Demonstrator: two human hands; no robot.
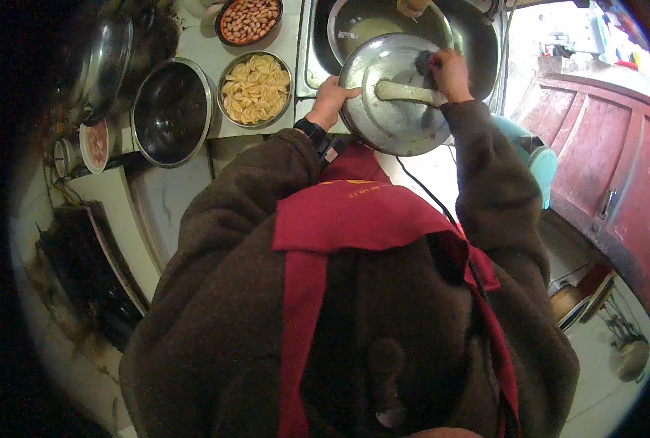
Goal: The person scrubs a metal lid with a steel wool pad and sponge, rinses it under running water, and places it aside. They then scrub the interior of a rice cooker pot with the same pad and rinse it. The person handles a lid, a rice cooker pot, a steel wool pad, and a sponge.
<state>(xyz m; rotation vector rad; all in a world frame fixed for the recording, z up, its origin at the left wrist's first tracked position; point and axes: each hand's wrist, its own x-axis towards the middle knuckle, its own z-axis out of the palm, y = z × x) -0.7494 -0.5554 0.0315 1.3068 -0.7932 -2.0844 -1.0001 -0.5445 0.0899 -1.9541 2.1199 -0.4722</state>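
Observation:
A round metal pot lid [382, 128] with a pale bar handle [407, 92] is tilted over the front edge of the sink [309, 76]. My left hand [327, 103] grips its left rim, the thumb lying on the top face. In my right hand [452, 75] is a dark scouring pad [424, 63], pressed against the lid's upper right part. Behind the lid, a large metal basin [333, 27] with cloudy water [374, 30] sits in the sink, partly covered by the lid.
Left of the sink stand a bowl of sliced pale food [256, 90] and a dark bowl of peanuts [250, 21]. An empty-looking dark metal bowl [172, 112] overhangs the counter edge. A wok [103, 65] is farther left. To the right are a teal bin [541, 169] and red cabinet doors [598, 126].

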